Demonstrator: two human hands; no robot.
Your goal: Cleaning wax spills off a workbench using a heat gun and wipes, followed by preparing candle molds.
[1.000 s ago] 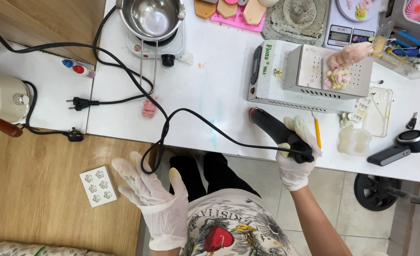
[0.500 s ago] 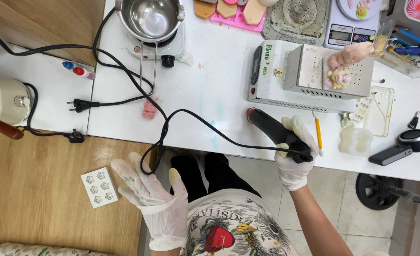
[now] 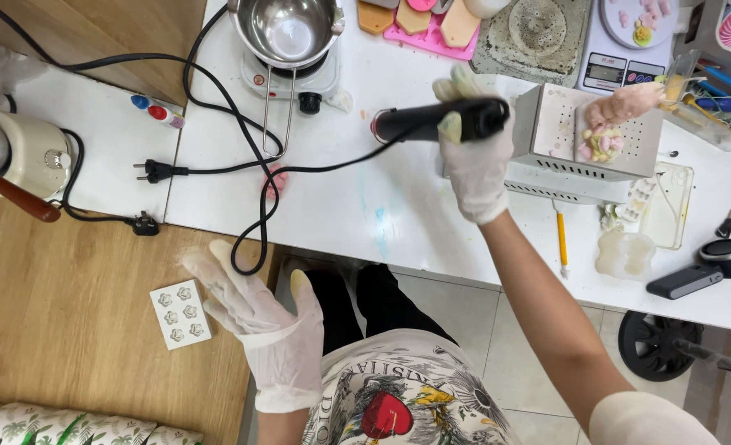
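Nearest, at about six o'clock, the left hand (image 3: 258, 317) in a thin white glove hangs open above the floor, fingers spread and holding nothing. At its nine o'clock a small white mould (image 3: 180, 313) with flower shapes lies on the wooden floor (image 3: 68, 313). A loop of the black cord (image 3: 258, 222) dangles off the table edge just above the spread fingers; I cannot tell if it touches them.

Farther up, toward one o'clock, the gloved right hand (image 3: 474, 161) is clamped around a black heat gun (image 3: 439, 122), held level over the white table (image 3: 398, 214) with its nozzle pointing to nine o'clock. Just to the hand's three o'clock stands a white perforated metal box (image 3: 604, 124) with small pastel pieces on it. A yellow pencil (image 3: 561, 241) lies at its five o'clock.

Farthest, at eleven o'clock, a steel pot (image 3: 289, 29) sits on a small hotplate (image 3: 295, 78). At twelve o'clock lies a pink tray (image 3: 431, 37) holding tan pieces.
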